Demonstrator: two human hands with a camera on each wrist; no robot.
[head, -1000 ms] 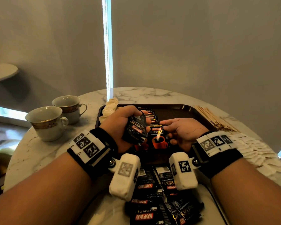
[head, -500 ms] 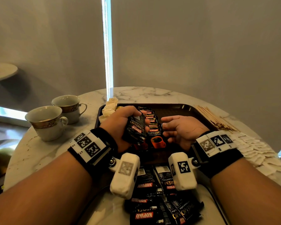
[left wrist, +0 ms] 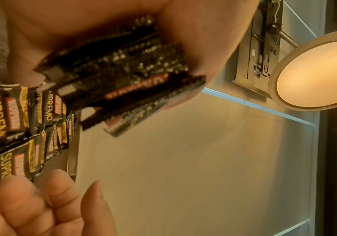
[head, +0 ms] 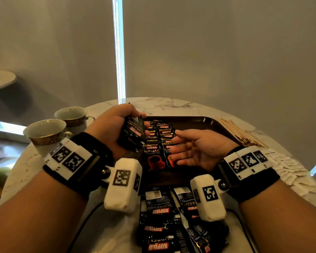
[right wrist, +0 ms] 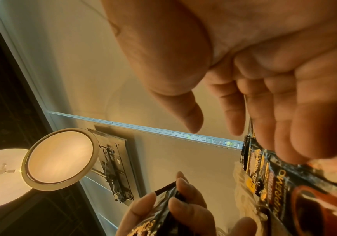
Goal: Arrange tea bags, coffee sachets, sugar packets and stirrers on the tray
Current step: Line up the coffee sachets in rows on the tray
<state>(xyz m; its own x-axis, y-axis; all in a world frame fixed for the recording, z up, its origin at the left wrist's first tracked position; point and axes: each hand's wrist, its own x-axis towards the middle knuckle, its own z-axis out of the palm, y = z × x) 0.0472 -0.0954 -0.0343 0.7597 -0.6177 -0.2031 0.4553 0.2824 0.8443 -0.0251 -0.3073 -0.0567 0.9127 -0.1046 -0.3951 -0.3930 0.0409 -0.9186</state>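
My left hand (head: 133,125) grips a stack of black coffee sachets (head: 132,133) over the back left of the dark brown tray (head: 199,119). The left wrist view shows the stack (left wrist: 123,89) clamped between thumb and fingers. Two overlapping rows of coffee sachets (head: 153,143) lie on the tray. My right hand (head: 175,145) hovers just right of those rows, palm turned left, fingers (right wrist: 264,103) straight and holding nothing. A loose pile of sachets (head: 164,216) lies on the table in front of the tray, partly hidden by the wrist cameras.
Wooden stirrers (head: 239,132) lie fanned on the marble table right of the tray. White paper packets (head: 290,167) spread out further right. Two cups (head: 44,132) stand at the left. The right half of the tray is bare.
My right hand laid a sachet at the near end of a row, let go, then lifted and opened with the palm turned left. My left hand rose slightly with its stack.
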